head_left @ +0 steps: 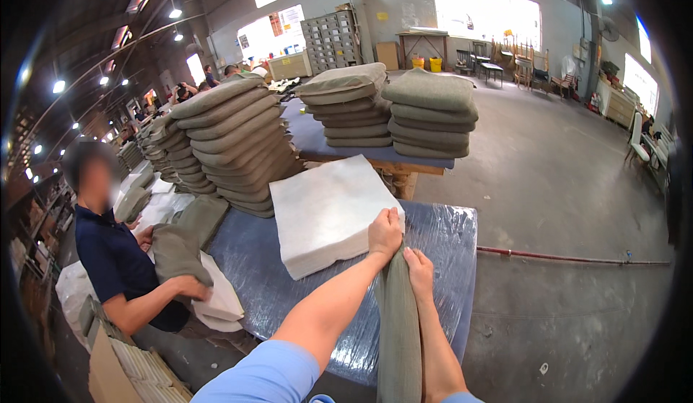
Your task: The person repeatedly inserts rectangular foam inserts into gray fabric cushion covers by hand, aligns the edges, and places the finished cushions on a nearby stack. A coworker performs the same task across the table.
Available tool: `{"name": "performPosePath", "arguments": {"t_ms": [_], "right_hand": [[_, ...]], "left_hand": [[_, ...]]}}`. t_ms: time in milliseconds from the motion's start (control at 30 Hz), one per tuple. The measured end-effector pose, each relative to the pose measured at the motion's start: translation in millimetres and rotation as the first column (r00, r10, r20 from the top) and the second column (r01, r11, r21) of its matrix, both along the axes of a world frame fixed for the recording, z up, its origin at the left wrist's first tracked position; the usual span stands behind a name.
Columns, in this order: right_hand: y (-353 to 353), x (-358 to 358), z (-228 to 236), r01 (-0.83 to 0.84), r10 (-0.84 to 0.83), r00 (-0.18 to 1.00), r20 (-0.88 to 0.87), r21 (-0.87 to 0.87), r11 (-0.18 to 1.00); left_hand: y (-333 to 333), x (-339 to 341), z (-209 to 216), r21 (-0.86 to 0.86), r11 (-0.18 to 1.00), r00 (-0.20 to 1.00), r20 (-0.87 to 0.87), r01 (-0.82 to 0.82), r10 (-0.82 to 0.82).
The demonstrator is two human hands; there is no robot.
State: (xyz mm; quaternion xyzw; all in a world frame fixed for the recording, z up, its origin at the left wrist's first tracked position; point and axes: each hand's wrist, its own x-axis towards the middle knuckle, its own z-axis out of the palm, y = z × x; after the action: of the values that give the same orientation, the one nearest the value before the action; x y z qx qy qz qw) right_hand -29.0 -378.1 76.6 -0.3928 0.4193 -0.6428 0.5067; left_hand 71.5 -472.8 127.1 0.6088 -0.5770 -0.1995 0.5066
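A long olive-grey fabric cover [399, 323] hangs between my forearms, its upper end gathered in both hands. My left hand [386, 233] is closed round the top of the cloth, right beside the corner of a thick white foam cushion block [328, 212]. Just right of it and a little nearer, my right hand [419, 267] pinches the cloth's edge, thumb uppermost. The foam lies tilted on a blue table [440, 241] wrapped in clear plastic film. Whether any foam is inside the cover cannot be seen.
Tall stacks of olive cushions [231, 143] stand at the table's far left. Two shorter cushion stacks [433, 114] rest on another table beyond. A co-worker [119, 251] on the left handles a similar cover. A red pipe [563, 257] runs along the floor at right.
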Motion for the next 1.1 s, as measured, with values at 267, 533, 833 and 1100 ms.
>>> {"name": "performPosePath", "arguments": {"t_ms": [267, 533, 833, 1100], "right_hand": [[7, 14, 22, 0.222, -0.238, 0.935, -0.264, -0.089, 0.971], [-43, -2, 16, 0.323, -0.38, 0.866, -0.324, -0.218, 0.921], [-70, 24, 39, 0.211, -0.313, 0.62, -0.719, -0.232, 0.95], [-85, 23, 39, 0.238, -0.307, 0.605, -0.734, -0.201, 0.95]], "left_hand": [[19, 76, -5, 0.265, 0.677, 0.596, -0.738, 0.686, -0.316], [74, 59, 25, 0.259, 0.617, 0.668, -0.329, 0.743, -0.667], [105, 38, 4, 0.072, 0.869, 0.794, -0.449, 0.489, -0.41], [97, 30, -6, 0.107, 0.96, 0.947, -0.224, 0.258, -0.229]]}}
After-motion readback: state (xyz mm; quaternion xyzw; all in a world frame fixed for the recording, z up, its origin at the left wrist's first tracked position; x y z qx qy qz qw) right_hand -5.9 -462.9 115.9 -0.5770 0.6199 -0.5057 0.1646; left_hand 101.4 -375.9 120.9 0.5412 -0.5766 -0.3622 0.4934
